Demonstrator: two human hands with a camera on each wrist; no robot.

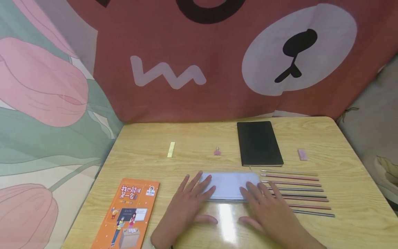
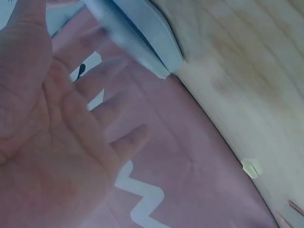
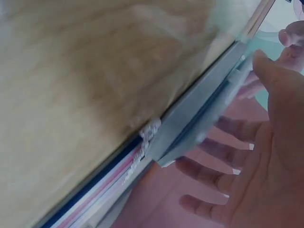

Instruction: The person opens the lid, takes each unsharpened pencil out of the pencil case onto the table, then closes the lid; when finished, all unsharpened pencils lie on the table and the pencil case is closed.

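A pale blue pencil case (image 1: 228, 185) lies flat on the table in front of the person. The left hand (image 1: 188, 204) has its spread fingers over the case's left end, and the right hand (image 1: 268, 209) has its fingers over the right end. Neither hand is curled round it. In the left wrist view the case (image 2: 147, 33) shows a dark seam along its side, beyond the outstretched fingers. From the right wrist, the case (image 3: 199, 109) appears beside loosely extended fingers; whether they all touch it is hard to tell.
Several pencils (image 1: 303, 199) lie in a row right of the case, partly under the right hand. Behind are a black notebook (image 1: 260, 143), a pink eraser (image 1: 302, 155), a pink binder clip (image 1: 217, 151) and a yellow strip (image 1: 171, 149). An orange book (image 1: 130, 214) lies left.
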